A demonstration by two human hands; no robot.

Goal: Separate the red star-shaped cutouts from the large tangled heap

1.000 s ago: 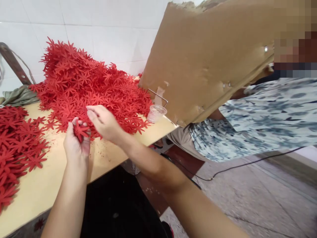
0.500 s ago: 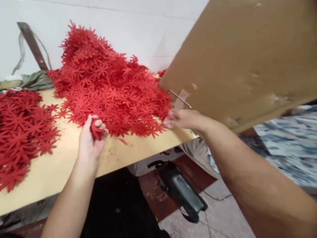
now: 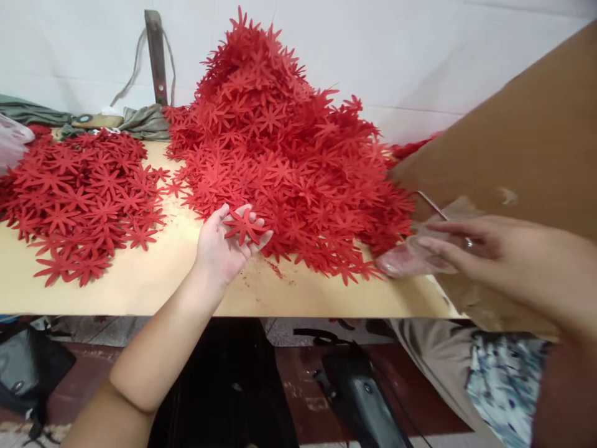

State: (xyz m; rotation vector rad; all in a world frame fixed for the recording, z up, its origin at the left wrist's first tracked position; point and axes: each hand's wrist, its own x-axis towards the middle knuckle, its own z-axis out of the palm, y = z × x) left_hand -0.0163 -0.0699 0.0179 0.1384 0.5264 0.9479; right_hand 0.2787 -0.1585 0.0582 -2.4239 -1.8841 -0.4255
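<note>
In my left hand, turned palm up with curled fingers, lies a red felt-like flower cutout; whether others are stacked beneath it I cannot tell. My right hand, wearing a ring, is at the right end of the table. Its thumb and forefinger are at a crumpled piece of clear plastic, apparently gripping it; the other fingers are mostly hidden. A big heap of red flower cutouts rises against the wall between and behind my hands. To the left lies a lower pile of the same cutouts.
A large cardboard sheet or box side leans in at the right, with a thin metal rod by it. Cloth and a dark upright strip stand at the back left. Black bags lie below the table.
The view has swung left and shows more of the left pile. My left hand has loosened, its cutout now spread flat. The right hand has drawn back from the plastic's far end.
</note>
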